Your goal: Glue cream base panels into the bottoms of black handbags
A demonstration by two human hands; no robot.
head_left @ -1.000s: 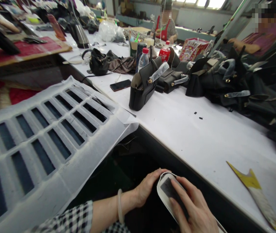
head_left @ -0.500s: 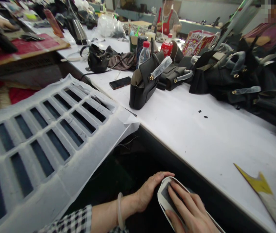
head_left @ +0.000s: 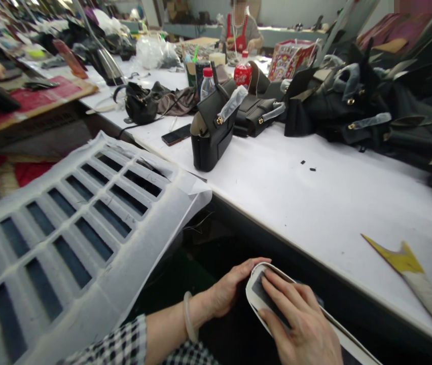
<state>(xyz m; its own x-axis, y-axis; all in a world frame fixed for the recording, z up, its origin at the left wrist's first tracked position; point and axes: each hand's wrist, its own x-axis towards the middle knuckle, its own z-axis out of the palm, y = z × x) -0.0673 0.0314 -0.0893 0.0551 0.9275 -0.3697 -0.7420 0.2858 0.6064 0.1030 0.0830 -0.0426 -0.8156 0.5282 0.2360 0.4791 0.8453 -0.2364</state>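
Note:
At the lower middle I hold a long, round-ended handbag part (head_left: 254, 298), with a pale rim and a dark patch (head_left: 258, 285) inside it. My left hand (head_left: 235, 284) is closed round its rounded far end, the fingertips along the outer rim. Above the opening, my right hand (head_left: 299, 319) reaches in, fingers pressed on the dark patch and thumb bent against the near side. The right fingertips are partly hidden inside. A pale bangle (head_left: 189, 317) circles my left wrist.
Left lies a pale slotted tray (head_left: 98, 284). On the white table (head_left: 269, 187) are a black handbag (head_left: 214, 134), a phone (head_left: 177, 135), a yellow-tipped tool (head_left: 398, 258), bottles and a heap of black bags (head_left: 326, 111). A person in a red apron (head_left: 237, 33) is at the back.
My view has shifted slightly, so the table things sit further left. The handbag part has risen a little in view, and more of its near end shows. Both hands keep their places on it.

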